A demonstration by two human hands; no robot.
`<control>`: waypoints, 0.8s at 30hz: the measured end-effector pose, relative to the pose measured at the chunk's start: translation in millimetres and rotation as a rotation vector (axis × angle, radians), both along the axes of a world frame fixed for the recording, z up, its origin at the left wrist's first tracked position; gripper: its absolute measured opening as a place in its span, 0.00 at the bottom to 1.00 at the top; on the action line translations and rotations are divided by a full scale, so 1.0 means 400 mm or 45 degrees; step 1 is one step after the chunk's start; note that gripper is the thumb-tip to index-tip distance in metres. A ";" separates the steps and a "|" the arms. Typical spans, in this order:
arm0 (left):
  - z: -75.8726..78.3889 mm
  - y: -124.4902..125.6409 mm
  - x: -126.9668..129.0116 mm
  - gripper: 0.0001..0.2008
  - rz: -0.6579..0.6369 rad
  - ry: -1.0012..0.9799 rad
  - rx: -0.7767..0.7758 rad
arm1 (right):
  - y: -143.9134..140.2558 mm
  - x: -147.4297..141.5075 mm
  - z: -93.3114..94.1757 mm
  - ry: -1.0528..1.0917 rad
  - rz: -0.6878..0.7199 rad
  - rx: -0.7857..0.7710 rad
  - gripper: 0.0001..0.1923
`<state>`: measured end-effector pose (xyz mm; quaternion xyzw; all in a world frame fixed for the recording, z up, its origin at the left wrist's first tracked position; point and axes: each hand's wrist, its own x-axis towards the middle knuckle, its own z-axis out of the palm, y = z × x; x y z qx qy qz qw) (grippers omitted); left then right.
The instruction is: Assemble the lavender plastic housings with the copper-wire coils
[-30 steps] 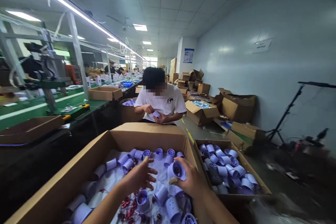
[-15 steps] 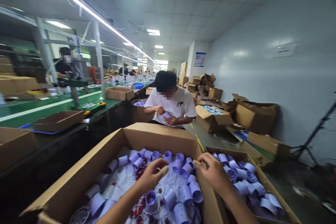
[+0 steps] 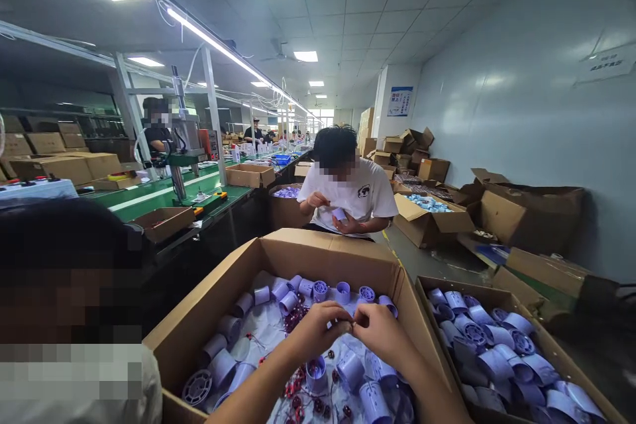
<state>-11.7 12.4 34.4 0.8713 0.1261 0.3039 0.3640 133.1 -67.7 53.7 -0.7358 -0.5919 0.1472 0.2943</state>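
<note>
Both forearms are bare, with no sleeves, gloves, watch or rings on the left hand [image 3: 318, 330] or right hand [image 3: 382, 334].

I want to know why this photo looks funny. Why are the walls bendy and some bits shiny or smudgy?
Head view: the wide lens bends the straight white wall and ceiling edges; the long ceiling light strip glares white; the pale wall carries soft shiny patches; a nearby person's dark head at lower left is close and smudged; the left hand and right hand over the brown cardboard box look fairly sharp.
</note>
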 end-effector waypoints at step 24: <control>-0.026 -0.004 -0.005 0.13 0.147 -0.073 0.400 | 0.052 -0.041 -0.092 1.605 -0.166 0.214 0.12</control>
